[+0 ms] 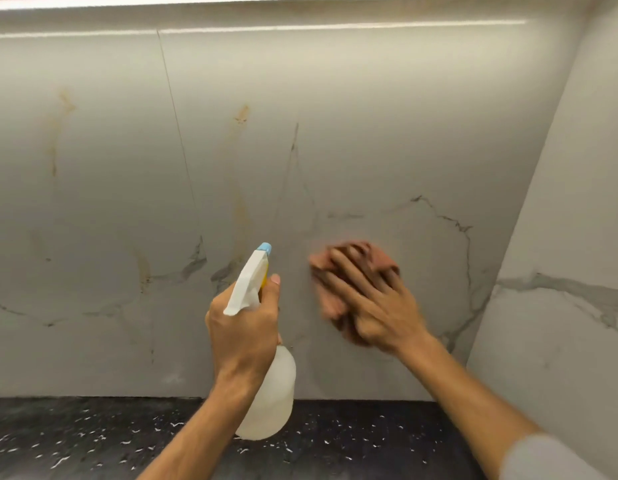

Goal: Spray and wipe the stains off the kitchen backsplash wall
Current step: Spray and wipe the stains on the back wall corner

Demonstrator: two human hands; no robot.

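Against the backsplash (335, 116), right hand (380, 306) flattens cloth (330, 299); left hand (243, 327) grips spray bottle (266, 375).

The cloth (326, 289) is smeared by motion blur and largely covered by the right hand (377, 306), whose fingers (349, 271) are blurred too, so its folds cannot be made out. The neck of the spray bottle (269, 393) and its trigger are hidden inside the left hand (243, 327). The counter (93, 438) is cut off by the bottom edge, as are both forearms. The grey sleeve (543, 459) is cropped at the lower right corner.
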